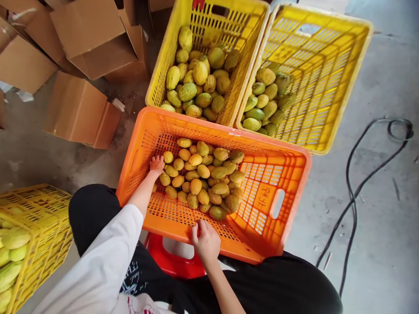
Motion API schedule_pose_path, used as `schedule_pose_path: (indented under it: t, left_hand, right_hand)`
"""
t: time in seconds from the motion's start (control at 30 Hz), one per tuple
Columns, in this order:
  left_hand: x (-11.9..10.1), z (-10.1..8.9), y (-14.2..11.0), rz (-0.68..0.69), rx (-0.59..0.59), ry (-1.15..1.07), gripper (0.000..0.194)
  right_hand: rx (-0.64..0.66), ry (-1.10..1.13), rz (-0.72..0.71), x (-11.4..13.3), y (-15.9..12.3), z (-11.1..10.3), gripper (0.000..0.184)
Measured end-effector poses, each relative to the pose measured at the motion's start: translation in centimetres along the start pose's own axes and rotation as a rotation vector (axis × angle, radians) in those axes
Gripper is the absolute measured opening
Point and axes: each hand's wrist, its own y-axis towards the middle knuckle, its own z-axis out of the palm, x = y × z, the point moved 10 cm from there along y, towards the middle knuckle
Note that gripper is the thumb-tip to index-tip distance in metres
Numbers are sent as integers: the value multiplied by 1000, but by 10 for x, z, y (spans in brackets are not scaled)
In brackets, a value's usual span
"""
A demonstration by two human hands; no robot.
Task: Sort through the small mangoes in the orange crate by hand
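Observation:
Small yellow-green oval fruits (203,179), which look like mangoes, lie in a loose heap in the orange plastic crate (262,192) in front of me. My left hand (157,164) is inside at the crate's left end, fingers spread, beside the leftmost fruits. It appears empty, though the space under the palm is hidden. Over the crate's near rim lies my right hand (207,240), its fingers bent inward and the thumb a little apart. No fruit shows in it, and its fingertips are partly hidden.
Two yellow crates (209,17) with larger green-yellow fruits stand beyond the orange one. Another yellow crate (49,218) is at the lower left. Cardboard boxes (88,30) are piled at the upper left. A black cable (355,196) loops across the floor. A red stool (173,261) shows below.

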Motion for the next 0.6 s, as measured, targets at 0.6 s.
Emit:
schedule_pose_path:
  t: [0.6]
  left_hand:
    - [22,56,-109,-175,201,-52,77]
  right_hand:
    - [272,-141,543,-121,72,33,52]
